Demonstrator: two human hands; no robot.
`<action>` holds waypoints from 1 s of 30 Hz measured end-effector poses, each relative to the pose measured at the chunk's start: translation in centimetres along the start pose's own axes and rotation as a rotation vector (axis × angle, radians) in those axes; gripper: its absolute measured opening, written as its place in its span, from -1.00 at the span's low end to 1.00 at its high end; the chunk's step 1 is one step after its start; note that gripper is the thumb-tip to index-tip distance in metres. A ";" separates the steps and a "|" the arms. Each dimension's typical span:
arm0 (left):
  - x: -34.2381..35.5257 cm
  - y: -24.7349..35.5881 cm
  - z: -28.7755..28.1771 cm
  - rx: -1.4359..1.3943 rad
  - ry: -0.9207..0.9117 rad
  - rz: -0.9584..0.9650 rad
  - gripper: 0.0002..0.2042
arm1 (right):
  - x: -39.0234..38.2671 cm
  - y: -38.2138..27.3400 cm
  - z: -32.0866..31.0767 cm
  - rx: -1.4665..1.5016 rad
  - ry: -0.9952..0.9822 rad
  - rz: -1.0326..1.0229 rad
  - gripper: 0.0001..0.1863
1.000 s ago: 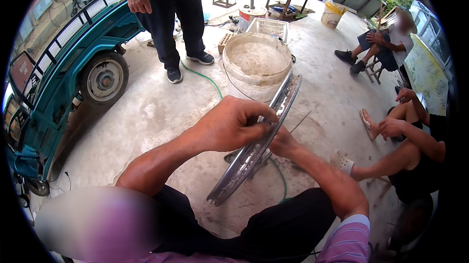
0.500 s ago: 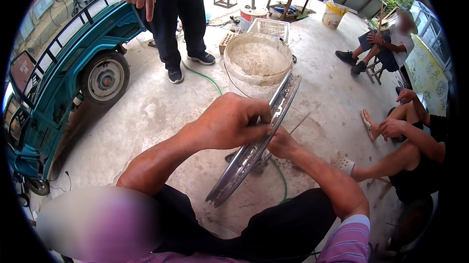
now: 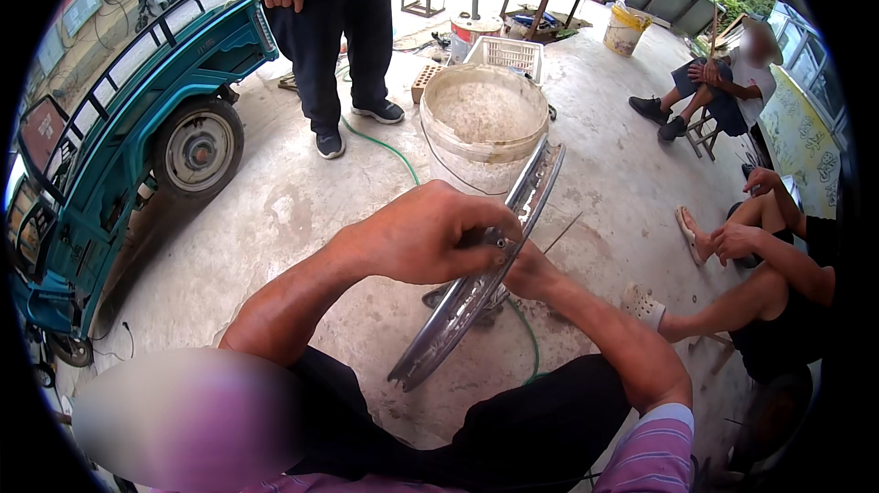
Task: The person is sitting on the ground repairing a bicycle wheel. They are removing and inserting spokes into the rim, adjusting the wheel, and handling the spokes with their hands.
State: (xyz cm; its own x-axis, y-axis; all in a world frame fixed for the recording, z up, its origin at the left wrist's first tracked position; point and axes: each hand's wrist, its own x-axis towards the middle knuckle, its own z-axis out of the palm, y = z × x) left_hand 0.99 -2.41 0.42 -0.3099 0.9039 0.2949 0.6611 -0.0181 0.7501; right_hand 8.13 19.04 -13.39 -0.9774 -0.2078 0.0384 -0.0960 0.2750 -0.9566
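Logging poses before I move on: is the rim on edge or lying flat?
On edge: the rim appears as a narrow, slanting band between the left hand and right hand.

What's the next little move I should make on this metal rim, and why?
Probably nudge what looks like a small metal bit toward the rim with your left hand: it shows between that thumb and finger, right at the rim's channel, and your right hand is close on the other side, near a thin rod. Whether it's seated is unclear.
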 end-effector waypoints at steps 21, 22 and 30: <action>-0.3 -0.7 0.0 0.007 0.021 0.168 -0.90 | -0.1 -2.7 0.6 -0.018 0.023 0.052 -0.78; -0.4 -0.9 0.1 0.037 0.046 0.155 -0.90 | 0.0 -3.0 0.7 -0.017 0.017 0.051 -0.78; -0.7 -0.7 -0.2 -0.277 0.316 -0.014 -0.83 | 0.2 -2.7 1.0 -0.117 0.008 0.012 -0.85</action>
State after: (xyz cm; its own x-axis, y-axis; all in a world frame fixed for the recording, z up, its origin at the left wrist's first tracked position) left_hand 0.61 -3.05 -0.22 -0.5406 0.7301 0.4179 0.4597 -0.1596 0.8736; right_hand 8.36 17.33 -11.09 -0.9800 -0.1966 0.0301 -0.1055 0.3856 -0.9166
